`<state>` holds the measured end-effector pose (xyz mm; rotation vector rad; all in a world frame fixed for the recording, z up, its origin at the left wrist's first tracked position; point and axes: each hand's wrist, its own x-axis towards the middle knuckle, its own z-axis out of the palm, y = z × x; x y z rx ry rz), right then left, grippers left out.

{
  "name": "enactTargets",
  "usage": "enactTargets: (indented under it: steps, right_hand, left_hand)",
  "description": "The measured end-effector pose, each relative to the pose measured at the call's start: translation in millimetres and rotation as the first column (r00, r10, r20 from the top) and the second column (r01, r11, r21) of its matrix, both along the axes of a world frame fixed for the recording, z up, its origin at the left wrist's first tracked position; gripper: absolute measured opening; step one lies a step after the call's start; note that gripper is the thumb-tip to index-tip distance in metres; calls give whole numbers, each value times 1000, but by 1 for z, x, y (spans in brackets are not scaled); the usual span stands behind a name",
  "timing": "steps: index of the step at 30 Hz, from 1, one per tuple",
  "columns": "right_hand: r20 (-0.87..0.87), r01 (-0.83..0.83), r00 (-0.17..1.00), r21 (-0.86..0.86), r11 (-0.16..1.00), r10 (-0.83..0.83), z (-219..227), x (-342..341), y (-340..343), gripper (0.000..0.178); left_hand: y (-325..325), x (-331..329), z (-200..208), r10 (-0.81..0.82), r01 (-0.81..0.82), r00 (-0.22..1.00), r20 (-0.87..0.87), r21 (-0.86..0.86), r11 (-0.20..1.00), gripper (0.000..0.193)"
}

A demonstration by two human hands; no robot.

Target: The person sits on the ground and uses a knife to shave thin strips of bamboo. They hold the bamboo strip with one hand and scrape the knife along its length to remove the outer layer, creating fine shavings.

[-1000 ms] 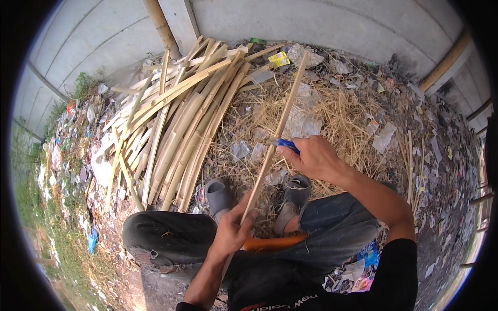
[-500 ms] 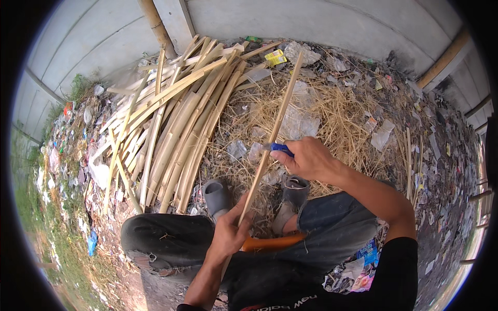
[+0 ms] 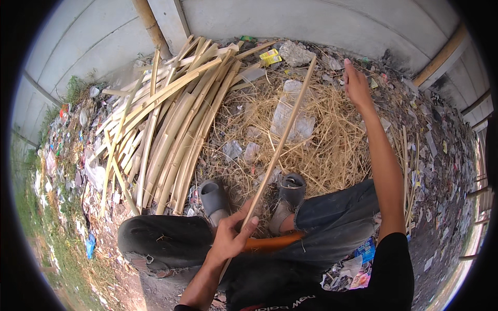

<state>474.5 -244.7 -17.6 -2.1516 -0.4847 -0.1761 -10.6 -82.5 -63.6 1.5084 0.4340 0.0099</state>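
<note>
My left hand [image 3: 231, 236] is closed round the lower part of a long, narrow bamboo strip [image 3: 282, 137], its thumb lying along the edge. The strip slants up and to the right, away from my lap. Farther out, right of the strip's far end and apart from it, my right hand [image 3: 357, 85] is raised with curled fingers and the thumb pointing away. The blue-handled knife seen in it half a second ago is hidden now. A smooth orange object [image 3: 272, 242] rests across my lap under the strip, partly covered.
A heap of split bamboo strips [image 3: 176, 124] lies at the left. Dry shavings [image 3: 332, 140] cover the ground ahead, with plastic litter among them. A few thin strips [image 3: 406, 171] lie at the right. A grey wall [image 3: 311, 23] stands behind. My grey clogs [image 3: 213, 196] are close to the strip.
My right hand has left the middle of the strip and moved far outward and to the right. My left hand keeps its hold, its thumb shifted slightly; the strip's far end has swung slightly right.
</note>
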Motion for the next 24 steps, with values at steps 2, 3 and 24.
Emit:
enactTargets:
  steps: [2,3,24]
  right_hand:
    - [4,-193,981,-10,981,193,10,-49,7,67]
    - [29,-265,963,-109,958,269,11,-73,9,67]
    - [-174,-667,683,-545,508,709,-7,-230,38,66]
  left_hand:
    - [1,2,5,54,-54,998,-42,-15,998,52]
    - [1,4,6,69,-69,997,-37,-2,998,53]
    - [4,1,-17,162,-202,978,130,413,888,62]
